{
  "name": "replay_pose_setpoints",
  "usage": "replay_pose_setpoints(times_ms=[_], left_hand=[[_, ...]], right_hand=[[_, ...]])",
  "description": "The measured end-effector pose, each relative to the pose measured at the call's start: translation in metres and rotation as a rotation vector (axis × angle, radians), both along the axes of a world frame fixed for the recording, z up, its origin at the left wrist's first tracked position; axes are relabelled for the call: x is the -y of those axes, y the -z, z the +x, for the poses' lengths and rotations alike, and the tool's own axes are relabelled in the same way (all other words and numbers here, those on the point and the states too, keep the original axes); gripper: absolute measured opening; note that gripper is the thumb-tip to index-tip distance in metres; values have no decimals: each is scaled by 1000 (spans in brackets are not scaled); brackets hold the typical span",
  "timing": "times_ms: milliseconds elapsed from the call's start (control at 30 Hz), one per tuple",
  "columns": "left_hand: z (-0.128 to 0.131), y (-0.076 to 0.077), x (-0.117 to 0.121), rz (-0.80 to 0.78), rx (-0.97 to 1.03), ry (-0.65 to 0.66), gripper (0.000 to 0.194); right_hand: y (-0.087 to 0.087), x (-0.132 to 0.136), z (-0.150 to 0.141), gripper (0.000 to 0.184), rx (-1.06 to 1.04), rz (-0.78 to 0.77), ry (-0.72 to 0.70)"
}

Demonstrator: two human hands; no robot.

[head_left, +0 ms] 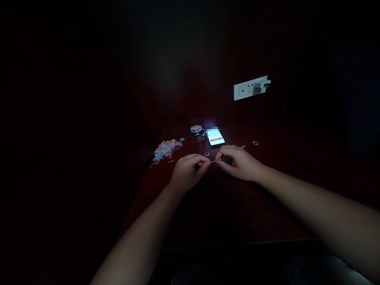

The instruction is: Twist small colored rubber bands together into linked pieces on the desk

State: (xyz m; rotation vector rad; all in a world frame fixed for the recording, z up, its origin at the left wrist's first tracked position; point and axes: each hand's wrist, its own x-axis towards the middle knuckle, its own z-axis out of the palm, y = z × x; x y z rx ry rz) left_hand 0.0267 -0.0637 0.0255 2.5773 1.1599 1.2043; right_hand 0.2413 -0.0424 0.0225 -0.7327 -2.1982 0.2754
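Between my two hands a thin pale rubber band (213, 161) is stretched, low over the dark red table (237, 206). My left hand (189, 169) pinches one end between thumb and fingers. The other end is pinched by my right hand (240, 163). A lilac rubber band (207, 153) lies just beyond the fingertips. To the left is a loose heap of small coloured rubber bands (166, 151). An orange band (255, 143) rests alone on the right, and a green piece (243, 147) shows partly behind my right hand.
A lit phone (216, 138) sits just past my hands, beside a small clear jar with a lid (197, 132). On the back wall is a white power socket (247, 88) holding a plug (263, 84) with a dark cable. The surroundings are very dark.
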Motion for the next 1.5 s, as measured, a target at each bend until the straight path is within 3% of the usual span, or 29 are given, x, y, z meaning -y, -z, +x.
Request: replay_pose_setpoints(times_ms=[300, 400, 467, 600, 733, 1200, 1433, 1500], left_hand=[[-2, 0, -2, -3, -21, -22, 9], [-9, 3, -5, -7, -4, -89, 9], [-17, 6, -8, -21, 10, -146, 10], [-32, 10, -15, -81, 28, -193, 16], [-39, 12, -20, -125, 29, -226, 19], [-44, 16, -23, -146, 46, -231, 21], [-44, 16, -24, -159, 47, -230, 21], [-44, 15, -24, -157, 38, -237, 21]], right_hand=[[-3, -2, 3, 10, 16, 8, -12], [-9, -8, 15, 10, 56, 16, 54], [-14, -16, 30, 8, 147, -81, 132], [-21, -29, 63, 6, 461, -456, 328], [-21, -35, 77, 9, 577, -593, 364], [-20, -31, 74, 24, 671, -597, 409], [-20, -33, 78, 21, 716, -726, 289], [-18, -35, 83, 17, 686, -672, 305]])
